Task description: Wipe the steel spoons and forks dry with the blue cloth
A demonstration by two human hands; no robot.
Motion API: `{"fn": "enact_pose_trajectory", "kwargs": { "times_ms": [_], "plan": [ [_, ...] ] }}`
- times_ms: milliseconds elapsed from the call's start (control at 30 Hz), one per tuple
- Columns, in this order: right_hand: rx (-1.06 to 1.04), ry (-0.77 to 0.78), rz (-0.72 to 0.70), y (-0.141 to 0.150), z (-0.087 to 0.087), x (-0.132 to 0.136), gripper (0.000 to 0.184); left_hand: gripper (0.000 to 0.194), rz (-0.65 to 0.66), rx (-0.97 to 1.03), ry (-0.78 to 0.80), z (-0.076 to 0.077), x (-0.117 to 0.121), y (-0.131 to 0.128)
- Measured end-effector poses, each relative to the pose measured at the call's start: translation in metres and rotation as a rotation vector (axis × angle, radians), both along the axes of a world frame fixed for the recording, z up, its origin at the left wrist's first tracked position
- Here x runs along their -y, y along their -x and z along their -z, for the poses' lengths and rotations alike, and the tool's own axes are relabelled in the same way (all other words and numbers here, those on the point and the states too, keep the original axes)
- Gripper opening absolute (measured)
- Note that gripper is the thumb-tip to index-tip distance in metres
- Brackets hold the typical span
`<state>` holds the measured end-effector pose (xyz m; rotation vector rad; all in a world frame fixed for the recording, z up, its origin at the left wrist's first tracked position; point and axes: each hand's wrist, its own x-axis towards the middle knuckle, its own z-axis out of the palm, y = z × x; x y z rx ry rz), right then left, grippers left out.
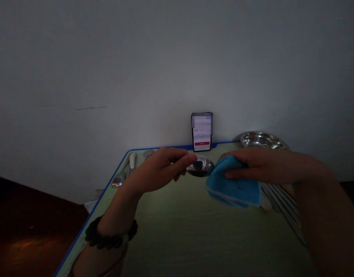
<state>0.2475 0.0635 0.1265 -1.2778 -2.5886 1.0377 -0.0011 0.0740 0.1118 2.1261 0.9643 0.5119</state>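
Above the table, my left hand (165,167) is closed on a shiny metal spoon (200,167), its thumb at the near edge of the bowl. The spoon's handle is hidden. My right hand (249,163) pinches a folded blue cloth (234,188), which meets the right end of the spoon's bowl. Whether the right fingers also grip the spoon through the cloth cannot be seen.
A phone (202,132) leans upright against the wall behind the hands. Spoons (118,180) and a white-handled utensil (132,161) lie at the table's left. To the right are a steel bowl (263,140) and several chopsticks (285,207). The table (200,238) has a blue edge.
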Motion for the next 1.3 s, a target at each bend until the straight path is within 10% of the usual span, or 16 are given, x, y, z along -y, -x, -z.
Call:
{"fn": "enact_pose_trajectory", "kwargs": {
  "times_ms": [1300],
  "plan": [
    [0.047,0.066,0.007,0.005,0.012,-0.007,0.038,0.029,-0.069,0.035,-0.16,0.001,-0.004,0.004]
  ]
}}
